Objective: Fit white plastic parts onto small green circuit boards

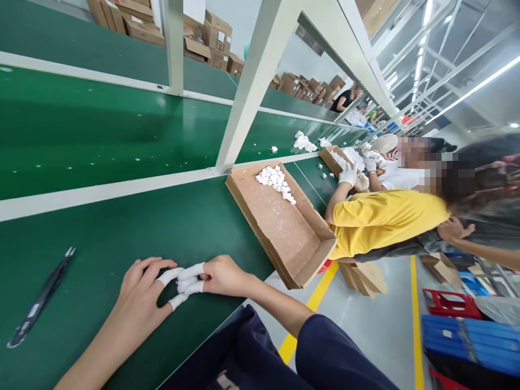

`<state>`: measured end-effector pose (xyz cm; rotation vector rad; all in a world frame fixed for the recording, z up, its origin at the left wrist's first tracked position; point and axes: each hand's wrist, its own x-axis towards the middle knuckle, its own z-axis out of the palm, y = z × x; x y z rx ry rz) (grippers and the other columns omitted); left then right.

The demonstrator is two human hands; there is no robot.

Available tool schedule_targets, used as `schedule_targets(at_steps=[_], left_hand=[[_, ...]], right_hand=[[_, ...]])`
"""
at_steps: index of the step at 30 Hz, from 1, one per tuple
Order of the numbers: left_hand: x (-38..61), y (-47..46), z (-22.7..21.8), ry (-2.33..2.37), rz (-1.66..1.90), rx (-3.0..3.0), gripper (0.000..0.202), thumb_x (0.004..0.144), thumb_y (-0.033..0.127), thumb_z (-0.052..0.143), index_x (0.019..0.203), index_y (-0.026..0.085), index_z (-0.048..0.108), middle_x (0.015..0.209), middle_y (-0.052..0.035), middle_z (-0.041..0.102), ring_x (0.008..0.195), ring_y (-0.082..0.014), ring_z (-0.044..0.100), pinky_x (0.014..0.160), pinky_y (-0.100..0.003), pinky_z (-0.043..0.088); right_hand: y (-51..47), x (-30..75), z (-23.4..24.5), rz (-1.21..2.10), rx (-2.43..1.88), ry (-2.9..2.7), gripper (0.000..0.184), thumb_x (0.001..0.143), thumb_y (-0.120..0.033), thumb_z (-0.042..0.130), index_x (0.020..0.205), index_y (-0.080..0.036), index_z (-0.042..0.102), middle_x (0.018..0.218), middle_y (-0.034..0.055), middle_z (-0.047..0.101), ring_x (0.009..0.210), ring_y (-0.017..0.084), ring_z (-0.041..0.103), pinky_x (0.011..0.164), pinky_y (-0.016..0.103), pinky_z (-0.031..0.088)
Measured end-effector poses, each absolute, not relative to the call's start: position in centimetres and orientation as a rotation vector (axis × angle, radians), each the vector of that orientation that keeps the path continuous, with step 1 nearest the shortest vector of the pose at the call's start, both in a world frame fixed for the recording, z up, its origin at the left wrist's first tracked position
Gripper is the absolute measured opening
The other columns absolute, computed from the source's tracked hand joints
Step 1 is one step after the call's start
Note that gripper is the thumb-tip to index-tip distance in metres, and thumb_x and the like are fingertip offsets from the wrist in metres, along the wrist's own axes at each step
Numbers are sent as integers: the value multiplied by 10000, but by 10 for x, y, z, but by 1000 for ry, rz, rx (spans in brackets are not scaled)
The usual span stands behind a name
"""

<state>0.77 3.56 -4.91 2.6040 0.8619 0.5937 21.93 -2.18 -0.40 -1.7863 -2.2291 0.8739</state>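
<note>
My left hand (140, 290) and my right hand (222, 275) rest on the green conveyor table (122, 227), their fingertips meeting. White finger cots cover the thumb and fingertips of both hands. The fingers are pinched together around the spot where they touch, and whatever is between them is too small or too hidden to name. Black tweezers (40, 297) lie on the green surface to the left of my left hand, untouched.
A shallow cardboard tray (284, 238) lies to the right with a heap of small white parts (276, 181) at its far end. Further along, a co-worker in a yellow shirt (382, 216) and others work at more trays. White frame posts (252, 92) rise from the table. Cardboard boxes are stacked behind.
</note>
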Motion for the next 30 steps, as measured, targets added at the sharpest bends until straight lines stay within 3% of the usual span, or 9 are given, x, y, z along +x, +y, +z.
schedule_targets(at_steps=[9,13,17,24,26,30], left_hand=[[9,35,-56,899,650,2580,271,767,357,474,972,233,601,1090,-95,632,1117,-365,500,1013,-611,331],[7,38,-58,884,703,2595,277,756,291,445,1001,248,567,1066,-86,636,1098,-363,509,1001,-615,342],[3,45,-62,857,698,2614,333,729,321,491,1060,353,516,1060,-15,638,1048,-354,531,931,-604,408],[8,49,-58,859,729,2571,558,706,381,493,1216,558,352,1023,40,601,996,-343,516,870,-585,434],[11,47,-58,882,768,2539,555,712,405,477,1223,572,340,1020,36,592,998,-352,507,856,-591,428],[10,48,-57,867,768,2543,444,708,396,499,1135,496,435,1033,27,607,1007,-354,512,834,-573,446]], right_hand=[[-25,228,-13,751,-1649,-2371,237,867,-349,590,697,-186,568,699,-18,624,631,110,543,574,210,336],[-21,228,-9,845,-1682,-2282,222,824,-388,654,731,-191,606,707,-35,645,643,100,572,588,186,358],[-16,222,1,959,-1746,-2150,221,793,-424,679,826,-211,633,747,-54,665,673,109,607,618,181,394],[-5,215,12,969,-1930,-2195,246,770,-453,614,758,-209,584,739,-24,670,673,189,637,559,237,406],[-3,214,17,1007,-1872,-2225,247,758,-461,617,798,-219,588,734,-29,670,680,194,645,556,234,417],[-6,207,21,911,-1971,-2206,393,766,-531,594,1027,-238,598,796,9,696,701,250,667,561,284,463]])
